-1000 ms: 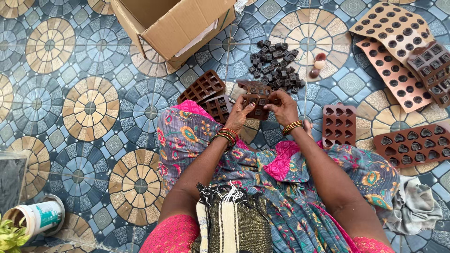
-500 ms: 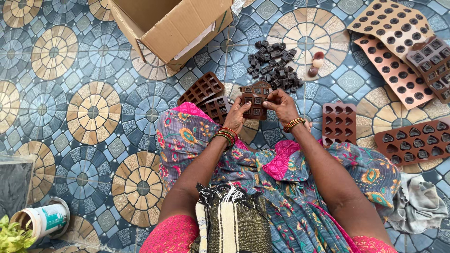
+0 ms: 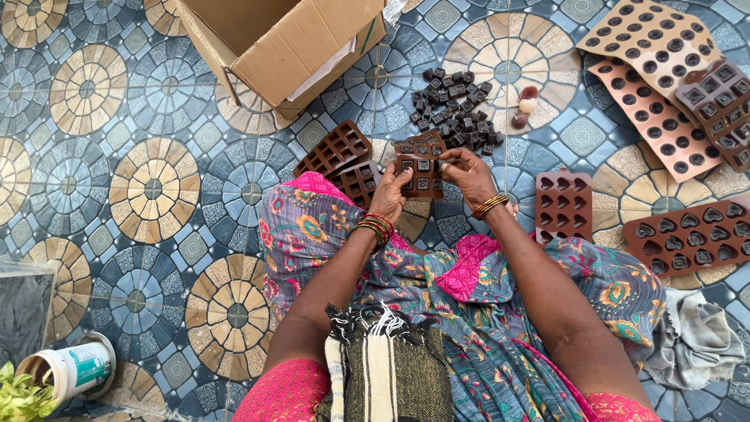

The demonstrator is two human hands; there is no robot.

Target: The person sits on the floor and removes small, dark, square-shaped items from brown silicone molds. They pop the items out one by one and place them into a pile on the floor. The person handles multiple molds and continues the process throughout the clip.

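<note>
Left hand (image 3: 393, 190), right hand (image 3: 469, 173) both gripping small brown square-cavity silicone mould (image 3: 418, 173) (some cavities filled), now raised slightly nearer pile of dark chocolate cubes (image 3: 457, 109) on patterned tiled floor (image 3: 156, 187); unmoulding continues.

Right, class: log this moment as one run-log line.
left hand: grips brown square-cavity mould | right hand: grips same mould | pile of dark chocolate squares: beyond on tiled floor

Both forearms extended forward over lap, elbows bent, wrists brought close together. Left hand (image 3: 393, 193) raised, fingers curled, thumb pressed forward. Right hand (image 3: 469, 175) held opposite, fingers bent inward toward left hand. Stacked bangles worn on each wrist. Palms turned partly toward each other.
</note>
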